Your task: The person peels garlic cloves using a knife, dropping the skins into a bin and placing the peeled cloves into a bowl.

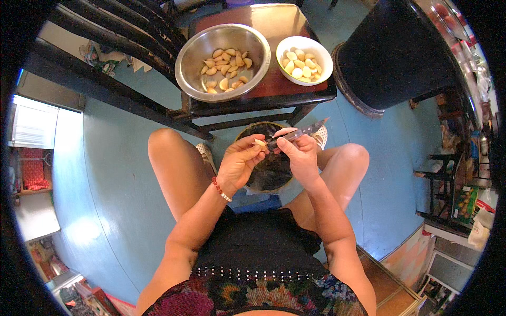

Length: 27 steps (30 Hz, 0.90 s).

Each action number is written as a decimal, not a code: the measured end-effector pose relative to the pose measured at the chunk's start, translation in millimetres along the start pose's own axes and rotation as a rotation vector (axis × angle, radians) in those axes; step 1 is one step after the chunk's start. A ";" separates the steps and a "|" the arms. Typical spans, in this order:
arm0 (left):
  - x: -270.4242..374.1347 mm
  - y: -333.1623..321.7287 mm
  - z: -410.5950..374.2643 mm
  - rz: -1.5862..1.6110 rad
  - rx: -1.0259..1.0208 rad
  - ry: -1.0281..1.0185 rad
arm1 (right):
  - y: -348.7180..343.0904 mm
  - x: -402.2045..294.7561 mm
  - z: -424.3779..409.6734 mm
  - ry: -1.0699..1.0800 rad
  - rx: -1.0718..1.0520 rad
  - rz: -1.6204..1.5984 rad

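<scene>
Between the thumb and fingers of my left hand (243,160) is a garlic clove (261,144), pale and partly covered by the fingertips. My right hand (298,158) grips a small knife (294,135), its dark handle pointing up and to the right. The knife's blade end meets the clove, though the edge itself is hard to make out. Below both hands stands a round dark-lined bin (270,173) on the floor. Farther off, a steel basin (184,77) holds several cloves still in their skins. To its right, a white bowl (282,45) contains several smooth, pale cloves.
Both vessels rest on the seat of a dark wooden chair (269,17), whose slatted back (118,87) extends to the left. A large black rounded object (395,59) stands right of the chair. Blue floor (118,170) surrounds my legs. Shelves with goods (466,203) line the right side.
</scene>
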State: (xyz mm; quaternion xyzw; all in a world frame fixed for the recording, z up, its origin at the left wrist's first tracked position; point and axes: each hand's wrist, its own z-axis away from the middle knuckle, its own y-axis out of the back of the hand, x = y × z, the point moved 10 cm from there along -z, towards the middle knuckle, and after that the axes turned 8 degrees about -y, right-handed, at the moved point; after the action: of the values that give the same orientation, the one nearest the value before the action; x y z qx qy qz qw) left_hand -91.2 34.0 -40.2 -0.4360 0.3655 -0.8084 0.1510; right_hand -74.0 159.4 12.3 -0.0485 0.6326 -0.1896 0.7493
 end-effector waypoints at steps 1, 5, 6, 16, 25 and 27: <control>0.0 -0.9 0.1 0.002 -0.013 -0.005 | -0.4 1.9 -0.8 0.001 -0.004 -0.008; -0.2 -3.0 1.3 0.047 -0.019 -0.009 | -0.9 11.0 -2.8 -0.043 -0.030 -0.086; -0.4 -3.5 1.9 0.057 -0.025 -0.008 | -1.6 11.4 -2.6 -0.040 -0.035 -0.104; -5.3 -10.5 3.7 0.092 -0.101 0.018 | -5.5 8.4 1.0 -0.029 -0.024 -0.205; 22.1 -19.5 13.0 -0.240 -0.012 -0.314 | 4.3 5.3 4.6 0.049 0.095 -0.083; 35.4 -26.1 20.6 -0.530 -0.051 -0.530 | 6.2 6.5 5.0 0.040 0.114 -0.083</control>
State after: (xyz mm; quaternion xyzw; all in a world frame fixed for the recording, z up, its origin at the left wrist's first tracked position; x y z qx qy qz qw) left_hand -92.8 22.5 7.0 -0.7132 0.2081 -0.6692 0.0152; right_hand -66.9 162.0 5.3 -0.0281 0.6330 -0.2570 0.7297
